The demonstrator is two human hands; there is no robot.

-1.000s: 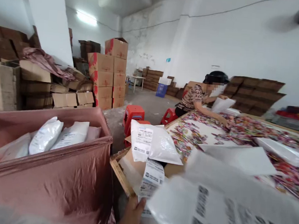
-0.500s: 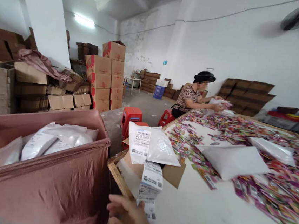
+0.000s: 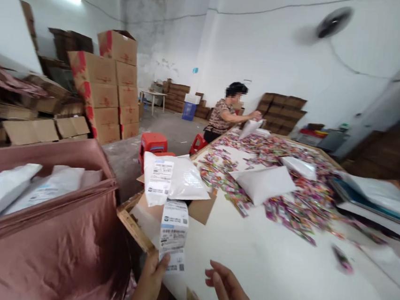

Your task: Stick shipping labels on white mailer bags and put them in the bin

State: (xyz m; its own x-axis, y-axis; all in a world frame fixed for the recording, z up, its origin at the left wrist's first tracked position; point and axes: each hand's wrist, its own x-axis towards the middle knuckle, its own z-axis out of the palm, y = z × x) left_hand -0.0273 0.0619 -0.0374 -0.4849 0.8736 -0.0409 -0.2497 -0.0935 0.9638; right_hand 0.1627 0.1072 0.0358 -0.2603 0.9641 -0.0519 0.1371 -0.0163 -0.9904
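The left hand [image 3: 148,277] pinches the near end of the label strip [image 3: 173,232], beside a white bag [image 3: 190,179]. The right hand [image 3: 230,292], fingers loosely parted, holds nothing. Label handling seems underway; using both hands would call for bringing the right fingers leftward.

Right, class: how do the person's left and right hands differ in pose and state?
The left hand pinches the label strip; the right hand holds nothing, its fingers loosely curved. In this view, the left hand appears beside the table's wooden edge, the right hand against the white tabletop. Both are bare.
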